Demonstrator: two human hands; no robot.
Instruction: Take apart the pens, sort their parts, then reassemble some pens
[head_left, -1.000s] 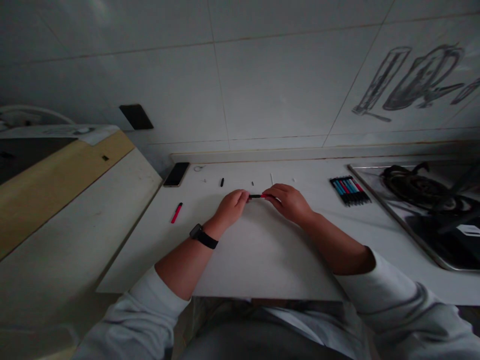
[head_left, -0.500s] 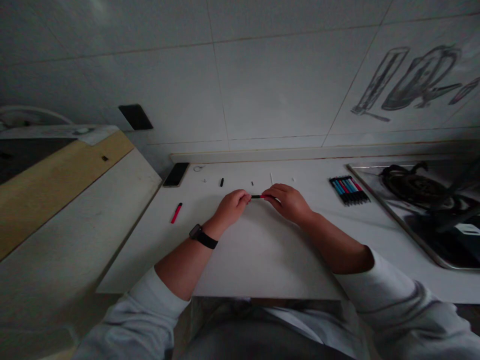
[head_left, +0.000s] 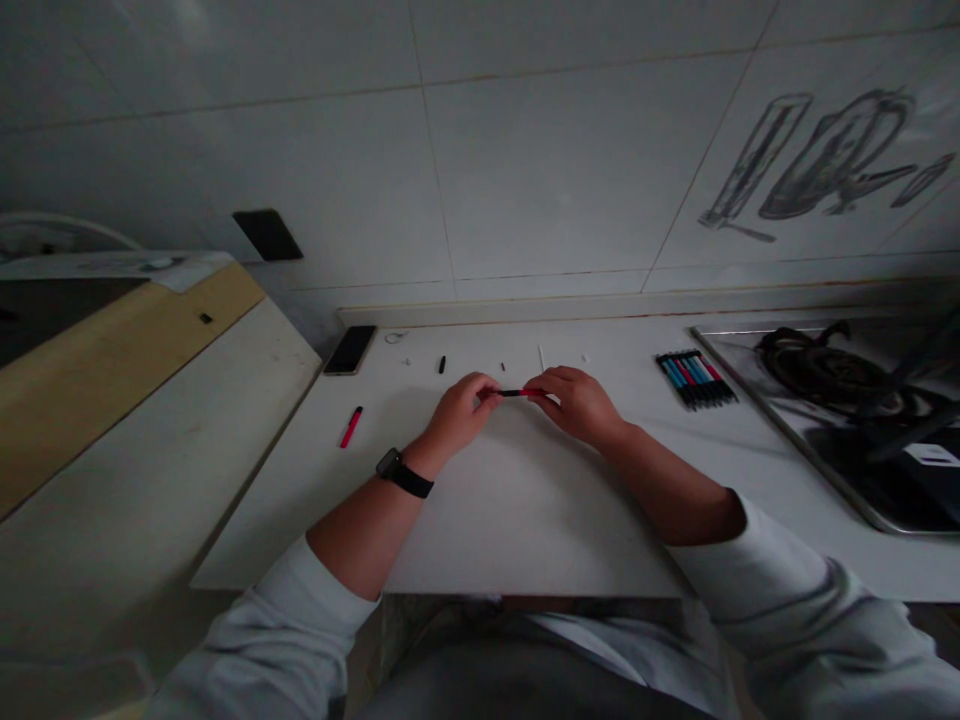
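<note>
Over the white counter, both hands meet at a slim pen [head_left: 513, 393], black toward the left and red toward the right. My left hand [head_left: 460, 413] pinches its black end between thumb and fingers. My right hand [head_left: 577, 403] grips the red end, and its fingers cover part of it. Behind the hands lie small loose parts: a black piece [head_left: 442, 365], a tiny dark piece [head_left: 503, 367], a thin white stick [head_left: 541, 356] and a small white bit [head_left: 586, 358]. A red piece with a black tip [head_left: 351, 427] rests left of my left hand.
A phone [head_left: 350, 351] lies at the counter's back left. Several pens [head_left: 696, 380] with blue, red and white barrels sit in a row at right, beside a metal-edged gas stove [head_left: 840, 370]. A large board-sided box [head_left: 172, 420] stands at left. The tiled wall [head_left: 547, 180] rises behind.
The fingers of my left hand have shifted slightly on the black end of the pen. My right hand has stayed almost still, and the view has moved a little.
</note>
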